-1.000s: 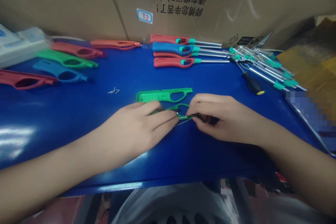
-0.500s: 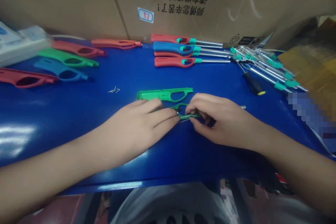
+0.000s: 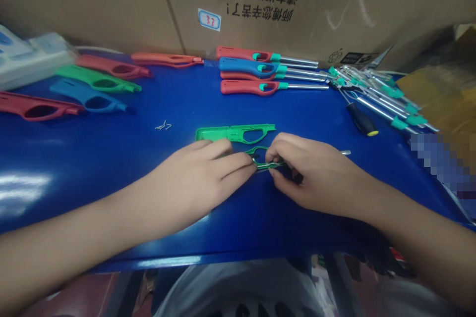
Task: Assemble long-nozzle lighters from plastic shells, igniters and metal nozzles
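Note:
Both of my hands are closed on one green lighter half-shell (image 3: 256, 150) low on the table. My left hand (image 3: 208, 173) covers its handle end, fingers curled over it. With thumb and fingertips, my right hand (image 3: 301, 168) pinches the shell's front end, where a thin pale wire seems to run. A metal tube (image 3: 345, 152) sticks out beyond my right knuckles. Just behind my hands lies a second green half-shell (image 3: 234, 133), its hollow side up. What my left fingers press on inside the shell is hidden.
Small screws (image 3: 162, 126) lie left of the shells. Whole lighters (image 3: 249, 87) are stacked by the cardboard box (image 3: 111, 15). Coloured shells (image 3: 92, 101) lie at left beside a white box (image 3: 33, 62). A screwdriver (image 3: 362, 120) and several metal tubes with green ends (image 3: 390, 94) are at right.
The view has shifted slightly. Both hands keep nearly the same place and grip on the green half-shell; my right fingertips have moved only a little.

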